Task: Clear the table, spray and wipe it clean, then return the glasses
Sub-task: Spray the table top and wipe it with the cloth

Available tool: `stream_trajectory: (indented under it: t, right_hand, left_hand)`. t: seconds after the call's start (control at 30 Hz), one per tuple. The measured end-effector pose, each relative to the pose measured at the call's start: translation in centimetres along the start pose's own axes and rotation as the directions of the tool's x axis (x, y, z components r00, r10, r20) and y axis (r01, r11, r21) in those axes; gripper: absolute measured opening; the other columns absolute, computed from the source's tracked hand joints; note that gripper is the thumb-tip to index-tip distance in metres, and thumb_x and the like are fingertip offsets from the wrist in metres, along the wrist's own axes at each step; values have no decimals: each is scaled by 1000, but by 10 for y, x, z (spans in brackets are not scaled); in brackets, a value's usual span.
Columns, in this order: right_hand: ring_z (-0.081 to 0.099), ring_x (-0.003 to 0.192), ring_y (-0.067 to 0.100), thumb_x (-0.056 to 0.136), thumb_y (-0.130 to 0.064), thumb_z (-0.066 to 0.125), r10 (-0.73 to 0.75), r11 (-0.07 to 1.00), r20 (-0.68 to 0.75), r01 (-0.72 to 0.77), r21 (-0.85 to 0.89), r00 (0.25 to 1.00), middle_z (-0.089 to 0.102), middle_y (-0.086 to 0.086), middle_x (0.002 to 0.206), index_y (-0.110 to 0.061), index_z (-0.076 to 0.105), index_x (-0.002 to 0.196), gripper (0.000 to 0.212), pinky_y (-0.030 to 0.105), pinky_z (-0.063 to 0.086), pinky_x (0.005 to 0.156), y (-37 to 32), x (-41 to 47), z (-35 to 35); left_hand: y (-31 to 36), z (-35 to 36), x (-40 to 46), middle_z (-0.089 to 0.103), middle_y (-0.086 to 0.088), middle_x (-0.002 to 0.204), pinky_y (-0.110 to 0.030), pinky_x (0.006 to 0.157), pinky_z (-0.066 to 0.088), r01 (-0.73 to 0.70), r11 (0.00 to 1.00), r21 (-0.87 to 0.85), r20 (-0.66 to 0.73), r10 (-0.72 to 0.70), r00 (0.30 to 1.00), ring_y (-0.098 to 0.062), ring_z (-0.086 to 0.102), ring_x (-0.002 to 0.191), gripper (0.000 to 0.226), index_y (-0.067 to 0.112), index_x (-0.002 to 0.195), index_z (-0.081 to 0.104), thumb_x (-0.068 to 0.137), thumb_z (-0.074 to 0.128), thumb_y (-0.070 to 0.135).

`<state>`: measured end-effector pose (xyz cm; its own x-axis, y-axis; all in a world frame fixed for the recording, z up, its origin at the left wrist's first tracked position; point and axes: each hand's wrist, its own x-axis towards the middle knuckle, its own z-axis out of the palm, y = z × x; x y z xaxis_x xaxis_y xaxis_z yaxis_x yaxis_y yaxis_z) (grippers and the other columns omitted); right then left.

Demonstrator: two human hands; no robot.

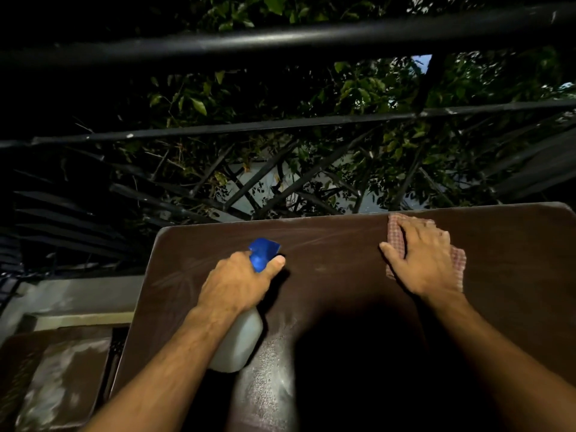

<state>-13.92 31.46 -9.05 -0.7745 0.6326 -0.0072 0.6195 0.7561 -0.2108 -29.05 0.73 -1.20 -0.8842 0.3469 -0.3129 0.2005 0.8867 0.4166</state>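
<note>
- One spray bottle (pixel 240 335), blue nozzle, no readable label: left hand (pixel 237 282) is gripping its neck at 9 o'clock over the table (pixel 514 275).
- One checked cloth (pixel 396 232): right hand (pixel 424 260) is pressing it flat, fingers spread, at 1 o'clock.

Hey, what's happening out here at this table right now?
A person is cleaning a dark brown table beside a black metal railing. The left hand grips a white spray bottle with a blue nozzle, held above the tabletop. The right hand presses a red checked cloth flat near the far edge. No glasses are in view.
</note>
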Motion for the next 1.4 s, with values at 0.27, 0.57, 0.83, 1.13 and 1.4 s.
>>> stream_trajectory:
  t: [0.27, 0.57, 0.83, 1.13, 1.4]
  right_hand:
    - [7, 156, 29, 93, -71, 15, -261, 964, 143, 266, -19, 955, 20, 5, 168, -21, 20, 161, 84, 53, 2, 126, -124, -27, 29]
    - [23, 152, 36, 90, -59, 51, -634, 773, 147, 627, 95, 760, 31, 6, 163, -24, 30, 158, 80, 57, 20, 121, -180, -124, 43]
    - [-2, 156, 31, 94, -56, 26, -375, 915, 246, 400, -60, 894, 5, 5, 171, -28, 4, 162, 77, 49, -4, 124, -139, -84, 36]
    - [-15, 155, 31, 99, -53, 15, -164, 984, 189, 174, -33, 968, -8, 6, 170, -22, -6, 162, 73, 51, -13, 124, -226, -5, 52]
    - [-4, 157, 27, 95, -53, 17, -289, 955, 155, 296, -22, 945, 4, 3, 171, -25, 4, 162, 74, 49, -6, 126, -217, -21, 51]
  left_hand:
    - [-30, -14, -6, 63, 2, 71, -28, 54, 37, 13, 993, -116, -54, -20, 998, -17, 60, 65, 62, 20, 74, 53, 73, 51, 82]
    - [-52, -26, -4, 59, 3, 67, -31, 58, 39, 52, 996, -72, -58, -56, 997, -20, 59, 64, 61, 21, 66, 52, 76, 50, 81]
    - [-62, -37, 7, 63, -3, 72, -27, 51, 36, -7, 991, -137, -66, -2, 998, -16, 57, 58, 55, 23, 61, 49, 79, 53, 75]
    - [-68, -49, 18, 62, 3, 61, -22, 48, 32, 1, 992, -130, -130, -18, 991, -9, 55, 57, 55, 17, 64, 57, 80, 59, 70]
    - [-78, -55, 23, 64, 0, 65, -24, 50, 36, 41, 995, -92, -112, -51, 992, -14, 58, 60, 60, 15, 65, 60, 80, 56, 73]
